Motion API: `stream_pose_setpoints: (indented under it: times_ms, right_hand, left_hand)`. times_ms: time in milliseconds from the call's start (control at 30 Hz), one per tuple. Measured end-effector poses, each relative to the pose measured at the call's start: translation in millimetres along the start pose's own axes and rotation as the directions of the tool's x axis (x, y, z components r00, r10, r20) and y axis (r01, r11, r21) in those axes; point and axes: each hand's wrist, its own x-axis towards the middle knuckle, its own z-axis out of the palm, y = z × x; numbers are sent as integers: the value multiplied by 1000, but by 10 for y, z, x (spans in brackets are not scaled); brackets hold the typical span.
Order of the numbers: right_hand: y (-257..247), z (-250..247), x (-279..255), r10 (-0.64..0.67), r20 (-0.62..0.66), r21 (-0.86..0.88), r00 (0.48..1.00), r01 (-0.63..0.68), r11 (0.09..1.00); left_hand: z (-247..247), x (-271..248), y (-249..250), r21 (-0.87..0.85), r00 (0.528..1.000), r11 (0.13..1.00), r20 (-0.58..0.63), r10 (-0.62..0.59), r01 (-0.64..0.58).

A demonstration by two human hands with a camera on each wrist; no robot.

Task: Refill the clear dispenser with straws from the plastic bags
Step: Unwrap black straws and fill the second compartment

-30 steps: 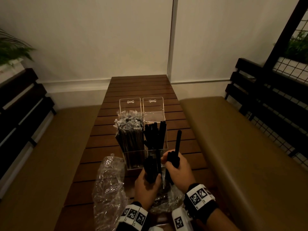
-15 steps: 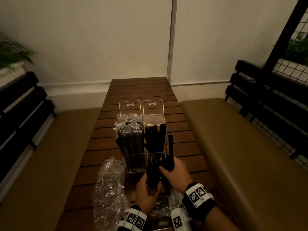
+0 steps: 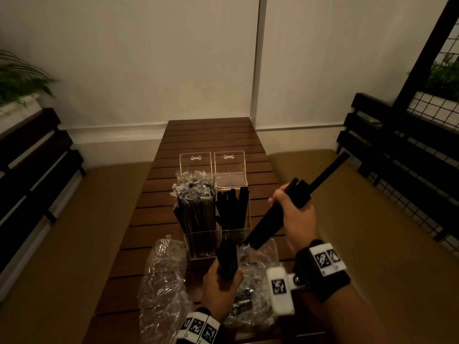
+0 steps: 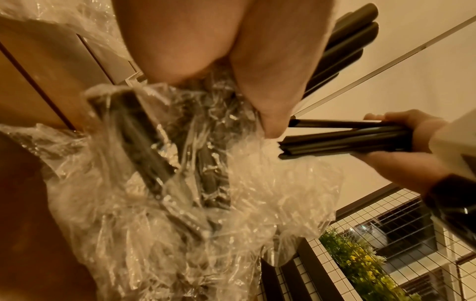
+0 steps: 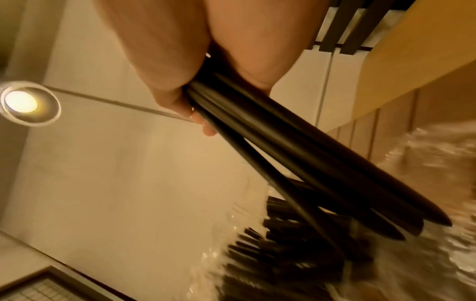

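Note:
The clear two-compartment dispenser stands mid-table, both lids up. Its left compartment holds wrapped straws, its right one bare black straws. My right hand grips a slanted bundle of black straws to the right of the dispenser, raised above the table; the right wrist view shows the same bundle. My left hand grips a smaller upright bundle of black straws just in front of the dispenser, over an open plastic bag. More black straws lie in that bag.
A second crumpled plastic bag lies on the wooden slat table at the near left. Tan bench cushions run along both sides, with dark slatted backrests. A white wall closes the table's far end.
My right hand has pulled its bundle of straws away from the left hand's, up and to the right, tilting it. The left hand keeps its bundle in front of the dispenser.

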Motion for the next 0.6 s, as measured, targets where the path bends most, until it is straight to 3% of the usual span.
stream_pose_setpoints:
  times_ms: [200,600]
  right_hand:
    - [-157,246,295,-111,-27,-8,993,111,994]
    - [135,458,446,-59,-19,-86,998,58,995]
  left_hand:
    - [15,10,20,-6,1000,1000,6,-4,4]
    - [38,23,14,-29,999,999,13,-40,40]
